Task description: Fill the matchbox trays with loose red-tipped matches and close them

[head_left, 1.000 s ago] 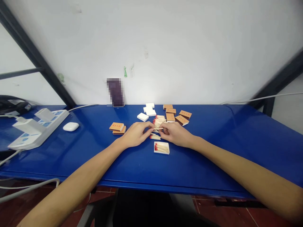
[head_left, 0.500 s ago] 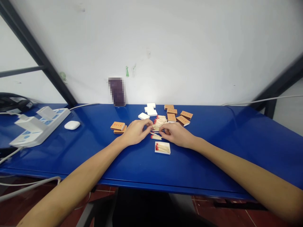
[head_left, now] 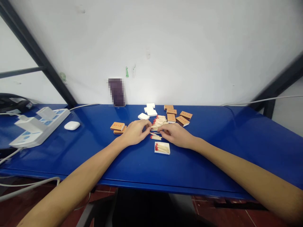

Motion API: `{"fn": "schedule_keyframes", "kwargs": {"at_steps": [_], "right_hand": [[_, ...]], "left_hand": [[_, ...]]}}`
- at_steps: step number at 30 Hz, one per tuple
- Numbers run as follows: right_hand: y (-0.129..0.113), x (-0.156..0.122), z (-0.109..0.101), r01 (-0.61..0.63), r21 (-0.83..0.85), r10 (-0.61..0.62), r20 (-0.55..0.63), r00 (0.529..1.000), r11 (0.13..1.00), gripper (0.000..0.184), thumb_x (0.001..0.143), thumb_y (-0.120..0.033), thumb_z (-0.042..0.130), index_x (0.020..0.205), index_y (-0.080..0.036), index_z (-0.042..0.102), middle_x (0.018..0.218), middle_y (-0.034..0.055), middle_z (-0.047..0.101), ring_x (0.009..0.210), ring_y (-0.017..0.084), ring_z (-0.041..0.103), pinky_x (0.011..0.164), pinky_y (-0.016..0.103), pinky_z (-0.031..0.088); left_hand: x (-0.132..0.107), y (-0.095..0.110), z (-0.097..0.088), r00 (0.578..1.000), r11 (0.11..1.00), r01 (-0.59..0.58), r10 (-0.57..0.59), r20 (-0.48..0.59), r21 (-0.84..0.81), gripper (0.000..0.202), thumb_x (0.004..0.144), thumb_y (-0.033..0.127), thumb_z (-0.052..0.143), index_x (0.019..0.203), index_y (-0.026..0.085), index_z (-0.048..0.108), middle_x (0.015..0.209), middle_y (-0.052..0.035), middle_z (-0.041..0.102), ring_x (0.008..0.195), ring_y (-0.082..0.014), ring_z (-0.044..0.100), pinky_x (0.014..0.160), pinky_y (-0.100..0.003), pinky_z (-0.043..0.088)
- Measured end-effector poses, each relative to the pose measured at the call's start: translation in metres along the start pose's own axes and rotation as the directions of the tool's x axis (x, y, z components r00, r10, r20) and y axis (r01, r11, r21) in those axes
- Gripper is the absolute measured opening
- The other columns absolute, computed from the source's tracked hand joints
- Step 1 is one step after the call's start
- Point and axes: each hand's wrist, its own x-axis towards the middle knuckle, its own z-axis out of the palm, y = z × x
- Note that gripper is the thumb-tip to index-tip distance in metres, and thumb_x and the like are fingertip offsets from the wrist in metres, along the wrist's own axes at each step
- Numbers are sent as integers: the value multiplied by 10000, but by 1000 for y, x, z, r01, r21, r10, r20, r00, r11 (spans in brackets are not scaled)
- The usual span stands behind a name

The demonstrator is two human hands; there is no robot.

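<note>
A pile of red-tipped matchsticks (head_left: 159,123) lies on the blue desk between my hands. My left hand (head_left: 136,132) rests at the pile's left side, thumb and forefinger pinched together; what is between them, if anything, is too small to make out. On the right, my right hand (head_left: 176,134) has its fingers closed around the end of a matchstick at the near edge of the pile. Just below, a few matchsticks (head_left: 156,137) lie side by side. Nearer to me stands an open white matchbox tray (head_left: 162,152), partly filled with matchsticks, heads to the left.
Several orange matchbox sleeves (head_left: 182,120) lie right of the pile, and two matchboxes (head_left: 117,126) are stacked left of my left hand. White trays (head_left: 151,112) sit behind. Further left are a white earbud case (head_left: 72,125) and a power strip (head_left: 54,121). A blurred dark object (head_left: 117,93) leans on the wall.
Both hands have shifted very slightly to the left at the near edge of the pile, fingers still closed. The tray and matchboxes stay where they were.
</note>
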Motion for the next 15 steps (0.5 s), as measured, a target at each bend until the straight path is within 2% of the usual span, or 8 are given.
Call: {"fn": "schedule_keyframes", "kwargs": {"at_steps": [6, 15], "right_hand": [[1, 0, 2, 4, -1, -4, -6, 1000, 1000, 224, 874, -146, 517, 988, -173, 709, 664, 4, 627, 606, 131, 527, 622, 244, 363], [1, -1, 2, 32, -2, -32, -7, 999, 999, 217, 869, -152, 531, 978, -189, 714, 680, 5, 647, 597, 130, 535, 616, 244, 372]], "left_hand": [[0, -1, -1, 1000, 1000, 15, -15, 10, -8, 175, 917, 264, 484, 914, 178, 636, 791, -2, 666, 643, -125, 559, 617, -249, 387], [-2, -1, 2, 999, 992, -6, 12, 46, -127, 194, 928, 296, 478, 946, 184, 635, 745, 12, 647, 623, -110, 555, 594, -236, 393]]}}
